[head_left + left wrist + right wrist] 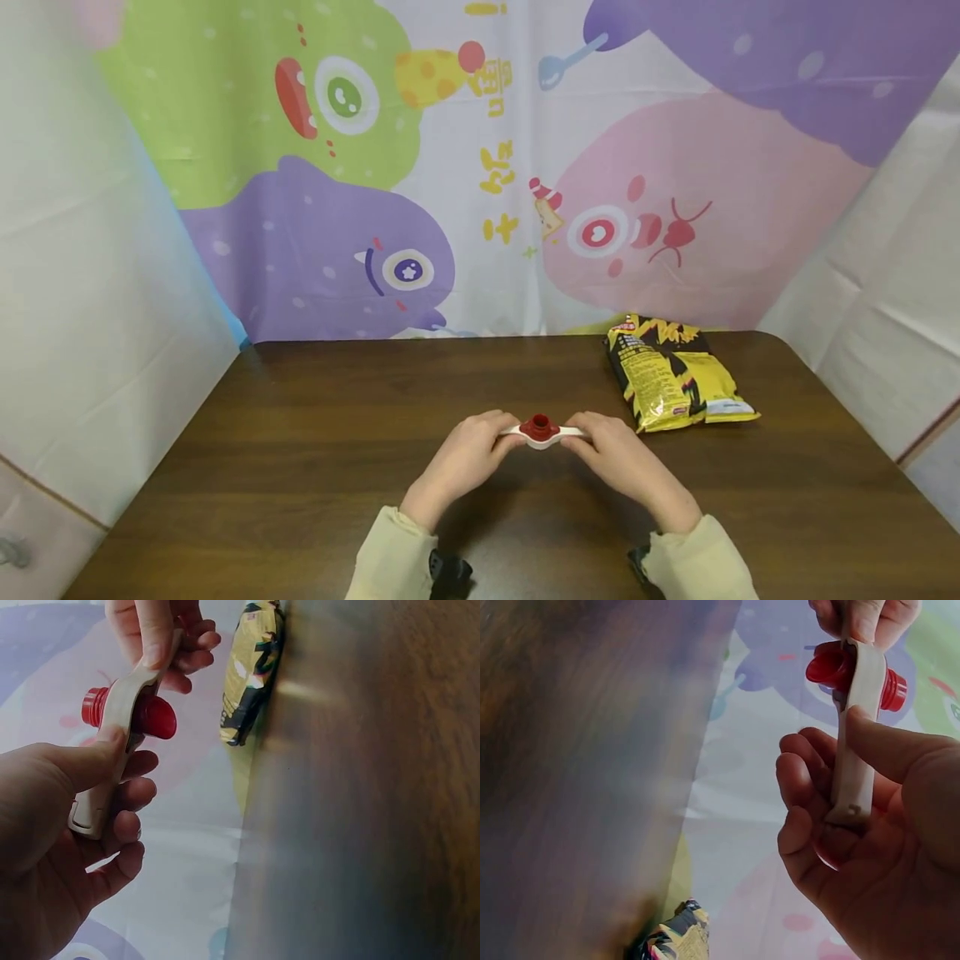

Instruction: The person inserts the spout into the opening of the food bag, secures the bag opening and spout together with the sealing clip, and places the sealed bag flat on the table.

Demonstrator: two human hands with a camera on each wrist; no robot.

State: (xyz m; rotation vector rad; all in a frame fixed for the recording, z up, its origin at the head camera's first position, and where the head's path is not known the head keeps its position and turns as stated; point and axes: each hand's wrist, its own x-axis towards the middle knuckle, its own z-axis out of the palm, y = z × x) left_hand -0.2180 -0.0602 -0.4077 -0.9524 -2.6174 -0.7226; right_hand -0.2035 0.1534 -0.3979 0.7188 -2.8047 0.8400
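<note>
A crinkled yellow-and-black plastic snack bag (pixel 660 375) on a dark brown wooden bench (pixel 360 408) before a cartoon-monster cloth backdrop (pixel 495 275).

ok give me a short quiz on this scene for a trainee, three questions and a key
1. Which colour is the spout on the clip? a) blue b) red c) green
2. True or false: the left hand and right hand both hold the clip.
3. Fill the gap: in the head view, the bag lies on the table to the clip's ____.

Key: 1 b; 2 true; 3 right
</note>
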